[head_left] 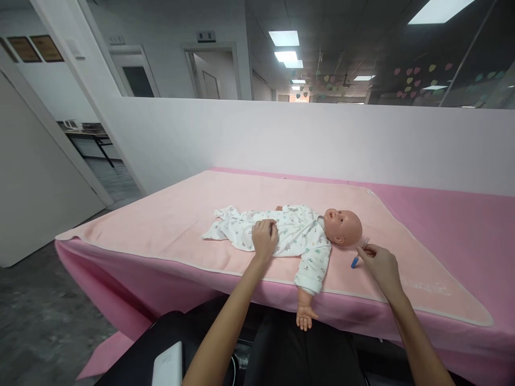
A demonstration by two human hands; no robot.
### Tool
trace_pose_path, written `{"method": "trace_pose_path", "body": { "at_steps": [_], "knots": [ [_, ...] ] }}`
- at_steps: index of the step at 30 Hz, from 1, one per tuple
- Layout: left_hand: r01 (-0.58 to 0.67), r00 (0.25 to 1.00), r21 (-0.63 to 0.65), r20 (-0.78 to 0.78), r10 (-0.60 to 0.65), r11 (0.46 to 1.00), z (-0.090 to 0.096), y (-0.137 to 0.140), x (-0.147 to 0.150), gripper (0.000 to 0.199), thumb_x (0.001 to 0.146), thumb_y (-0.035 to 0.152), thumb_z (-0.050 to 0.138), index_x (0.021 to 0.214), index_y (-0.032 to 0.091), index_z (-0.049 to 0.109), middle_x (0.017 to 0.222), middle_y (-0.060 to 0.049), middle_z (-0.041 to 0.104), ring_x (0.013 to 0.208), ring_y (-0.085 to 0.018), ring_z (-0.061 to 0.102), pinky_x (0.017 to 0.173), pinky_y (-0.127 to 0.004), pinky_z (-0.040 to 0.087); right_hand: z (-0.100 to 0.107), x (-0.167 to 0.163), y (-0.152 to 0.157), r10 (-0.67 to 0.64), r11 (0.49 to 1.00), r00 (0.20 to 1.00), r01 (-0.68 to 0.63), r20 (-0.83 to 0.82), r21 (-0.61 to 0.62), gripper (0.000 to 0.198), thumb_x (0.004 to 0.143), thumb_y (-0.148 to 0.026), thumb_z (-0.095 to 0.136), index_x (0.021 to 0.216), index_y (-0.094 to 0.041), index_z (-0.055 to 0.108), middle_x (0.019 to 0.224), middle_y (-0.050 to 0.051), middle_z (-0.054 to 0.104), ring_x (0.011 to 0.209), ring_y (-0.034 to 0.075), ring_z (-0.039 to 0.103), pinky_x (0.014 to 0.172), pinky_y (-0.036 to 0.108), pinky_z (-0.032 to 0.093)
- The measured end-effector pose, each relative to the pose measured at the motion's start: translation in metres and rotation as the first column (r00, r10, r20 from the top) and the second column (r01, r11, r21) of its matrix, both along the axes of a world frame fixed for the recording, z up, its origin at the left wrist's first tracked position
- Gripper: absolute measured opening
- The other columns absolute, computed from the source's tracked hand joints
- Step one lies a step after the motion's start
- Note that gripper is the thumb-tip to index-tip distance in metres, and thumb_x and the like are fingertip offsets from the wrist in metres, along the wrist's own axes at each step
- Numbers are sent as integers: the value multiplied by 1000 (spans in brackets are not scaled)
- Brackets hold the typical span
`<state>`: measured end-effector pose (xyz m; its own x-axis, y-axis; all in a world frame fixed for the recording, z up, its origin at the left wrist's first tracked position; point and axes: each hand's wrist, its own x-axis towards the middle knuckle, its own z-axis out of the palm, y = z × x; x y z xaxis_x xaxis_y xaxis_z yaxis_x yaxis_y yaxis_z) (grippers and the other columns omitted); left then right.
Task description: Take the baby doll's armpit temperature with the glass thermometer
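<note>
A baby doll in a white patterned outfit lies on its back, its head to the right. One doll arm hangs over the table's front edge. My left hand rests on the doll's middle with curled fingers; whether they pinch the cloth is hidden. Beside the doll's head, my right hand pinches a slim clear stick with a blue end. The stick slants, blue end down, just above or on the peach mat; I cannot tell which.
A peach mat covers much of the table over a pink cloth. Behind it runs a low white wall with glass above. A white device lies at my lap on the left. A door stands at far left.
</note>
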<state>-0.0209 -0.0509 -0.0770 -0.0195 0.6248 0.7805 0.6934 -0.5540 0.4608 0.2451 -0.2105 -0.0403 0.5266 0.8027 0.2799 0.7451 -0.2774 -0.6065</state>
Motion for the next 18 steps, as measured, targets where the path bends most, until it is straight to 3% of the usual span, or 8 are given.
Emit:
{"method": "trace_pose_path", "body": {
  "at_steps": [5, 10, 14, 18],
  "knots": [
    [-5, 1000, -3, -6, 5, 1000, 1, -1, 0, 13, 80, 13, 46, 76, 21, 55, 77, -1, 62, 77, -19, 51, 73, -32, 35, 0, 6, -6, -18, 991, 1000, 19, 9, -134, 35, 72, -50, 48, 70, -21, 67, 75, 4, 69, 75, 24, 61, 56, 26, 37],
    [-6, 1000, -5, -13, 6, 1000, 2, -1, 1, 13, 80, 13, 46, 76, 21, 55, 77, -1, 63, 77, -19, 51, 73, -32, 35, -7, 10, -11, -15, 983, 999, 7, -40, -181, 33, 72, -48, 52, 69, -21, 70, 74, 4, 69, 73, 22, 62, 56, 26, 38],
    [-4, 1000, -4, -20, 4, 1000, 1, -1, 1, 13, 81, 14, 45, 76, 21, 55, 77, -1, 63, 78, -20, 51, 73, -32, 35, -10, 5, -12, 84, 986, 996, -77, 42, -149, 31, 74, -44, 50, 65, -22, 70, 76, 3, 69, 72, 21, 63, 59, 26, 38],
    [-8, 1000, -21, -24, 7, 1000, 3, -2, 1, 13, 80, 14, 45, 76, 21, 56, 77, -2, 63, 78, -20, 51, 73, -33, 35, -12, -9, -7, 30, 988, 983, -2, 179, -156, 27, 74, -37, 51, 64, -19, 68, 67, 6, 68, 64, 22, 62, 52, 25, 35]
  ]
}}
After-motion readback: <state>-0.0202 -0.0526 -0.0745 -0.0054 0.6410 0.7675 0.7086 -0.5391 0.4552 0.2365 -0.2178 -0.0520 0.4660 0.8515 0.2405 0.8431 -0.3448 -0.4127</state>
